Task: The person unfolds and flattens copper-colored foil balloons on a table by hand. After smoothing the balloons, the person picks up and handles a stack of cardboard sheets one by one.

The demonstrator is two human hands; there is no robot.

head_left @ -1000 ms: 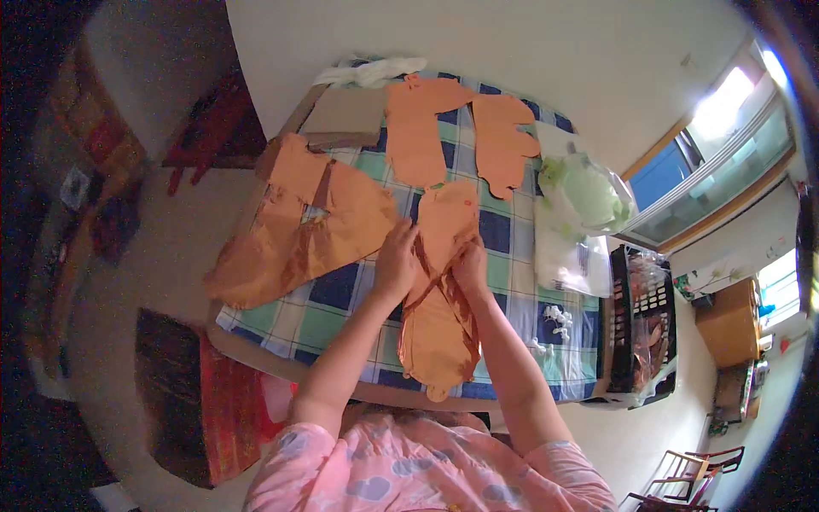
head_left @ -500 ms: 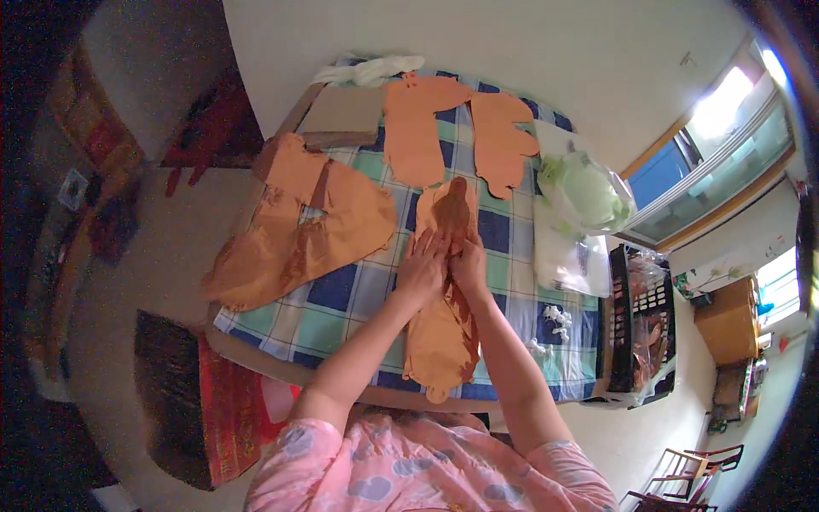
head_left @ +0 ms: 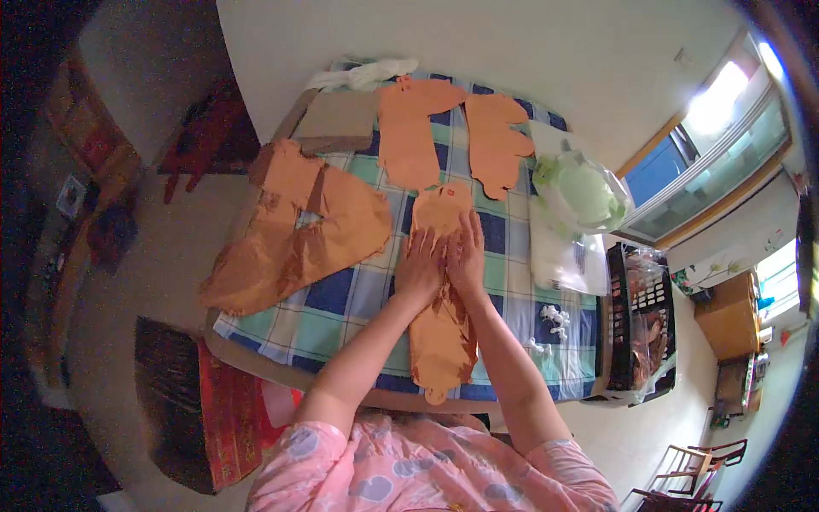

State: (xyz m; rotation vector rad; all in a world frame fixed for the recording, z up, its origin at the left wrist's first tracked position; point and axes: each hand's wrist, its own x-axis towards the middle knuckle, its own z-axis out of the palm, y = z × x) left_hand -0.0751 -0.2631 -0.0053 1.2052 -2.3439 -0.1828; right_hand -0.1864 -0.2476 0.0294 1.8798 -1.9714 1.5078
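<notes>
A long orange piece of thin, creased sheet (head_left: 442, 341), foil-like or papery, lies lengthwise in front of me on a checked cloth (head_left: 341, 290). Both of my hands rest on its middle, side by side. My left hand (head_left: 421, 266) lies flat with its fingers stretched forward. Beside it, my right hand (head_left: 464, 260) is also laid out flat, thumb side against the left. Part of the piece is hidden under them; its far end, with a small reddish mark, shows beyond my fingers. I cannot tell what the piece is.
A larger crumpled orange piece (head_left: 320, 230) spreads at the left. Two flat orange pieces (head_left: 409, 136) (head_left: 497, 145) lie farther back, near a flat brown box (head_left: 337, 119). At the right are a green-and-white plastic bag (head_left: 589, 192), white scraps (head_left: 554, 322) and a black basket (head_left: 638, 316).
The far end of the long piece, darkly folded up before, now lies flatter. My right hand has opened out from a bent grip and its fingers reach farther forward.
</notes>
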